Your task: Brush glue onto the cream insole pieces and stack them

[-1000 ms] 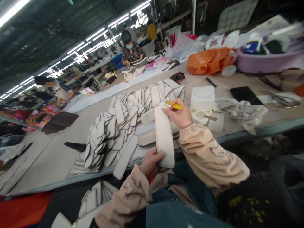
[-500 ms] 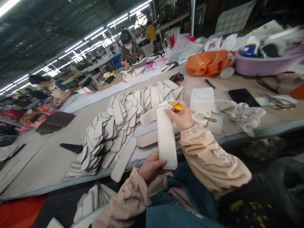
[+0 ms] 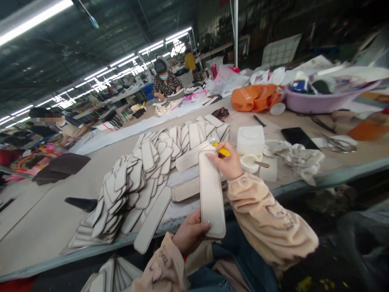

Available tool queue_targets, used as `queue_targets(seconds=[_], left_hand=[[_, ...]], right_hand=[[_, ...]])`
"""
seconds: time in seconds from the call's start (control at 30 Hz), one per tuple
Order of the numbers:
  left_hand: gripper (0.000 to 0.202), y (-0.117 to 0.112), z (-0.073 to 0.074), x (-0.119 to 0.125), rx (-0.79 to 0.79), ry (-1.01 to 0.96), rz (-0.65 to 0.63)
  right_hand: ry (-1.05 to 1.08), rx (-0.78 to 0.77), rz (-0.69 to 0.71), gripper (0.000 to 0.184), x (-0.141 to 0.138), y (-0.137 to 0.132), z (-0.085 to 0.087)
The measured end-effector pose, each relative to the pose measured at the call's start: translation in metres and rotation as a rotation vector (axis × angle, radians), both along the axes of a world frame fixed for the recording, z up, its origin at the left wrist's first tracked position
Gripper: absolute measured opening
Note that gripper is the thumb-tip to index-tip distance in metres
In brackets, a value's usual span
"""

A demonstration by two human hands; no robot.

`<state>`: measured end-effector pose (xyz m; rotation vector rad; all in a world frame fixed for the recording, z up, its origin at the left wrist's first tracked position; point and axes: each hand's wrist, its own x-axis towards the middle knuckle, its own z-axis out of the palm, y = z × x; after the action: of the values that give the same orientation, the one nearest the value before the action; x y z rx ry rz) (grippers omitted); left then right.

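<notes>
My left hand [image 3: 191, 233] grips the lower end of a long, pale panel [image 3: 211, 194] with rounded corners and a dark edge. The panel is held upright in front of me, its face toward me. At its top end, my right hand [image 3: 229, 162] is closed around a small yellow-handled tool [image 3: 224, 151] with a shiny tip; its kind is unclear. The right fingers also touch the panel's upper corner. Behind lies a large heap of similar panels [image 3: 148, 156]. A loose panel [image 3: 153, 219] juts over the table edge.
To the right stand a white plastic tub [image 3: 251, 140] and a small bowl of white paste [image 3: 249, 163] with a stick [image 3: 261, 164]. A crumpled cloth [image 3: 299, 156], a phone [image 3: 299, 138], an orange bag [image 3: 257, 98] and a purple basin [image 3: 316, 101] lie beyond. A co-worker [image 3: 166, 83] sits across.
My view has tilted up and turned slightly right, so the table's things sit lower and further left. Both hands keep their hold on the panel and the yellow tool.
</notes>
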<state>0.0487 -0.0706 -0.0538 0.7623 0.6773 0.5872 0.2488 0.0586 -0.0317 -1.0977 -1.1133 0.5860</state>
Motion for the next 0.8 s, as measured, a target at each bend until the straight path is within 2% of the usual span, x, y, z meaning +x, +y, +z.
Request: queue_targets(seconds=[0.33, 0.43, 0.57, 0.7, 0.8], left_hand=[[0.042, 0.000, -0.012, -0.005, 0.021, -0.022, -0.003], [0.043, 0.000, -0.010, -0.006, 0.032, -0.029, 0.010], [0.051, 0.001, 0.001, -0.005, 0.006, -0.027, 0.047], [0.047, 0.008, 0.009, 0.005, 0.007, 0.003, 0.175], [0.042, 0.014, 0.005, 0.013, 0.012, 0.085, 0.276]], right_hand=[[-0.017, 0.025, -0.065, 0.032, -0.006, -0.004, 0.001], [0.018, 0.036, -0.048, 0.033, -0.008, -0.005, 0.003], [0.082, 0.064, -0.025, 0.035, -0.010, -0.008, 0.009], [0.146, 0.082, 0.017, 0.036, -0.011, -0.010, 0.014], [0.147, 0.093, 0.023, 0.036, -0.011, -0.010, 0.014]])
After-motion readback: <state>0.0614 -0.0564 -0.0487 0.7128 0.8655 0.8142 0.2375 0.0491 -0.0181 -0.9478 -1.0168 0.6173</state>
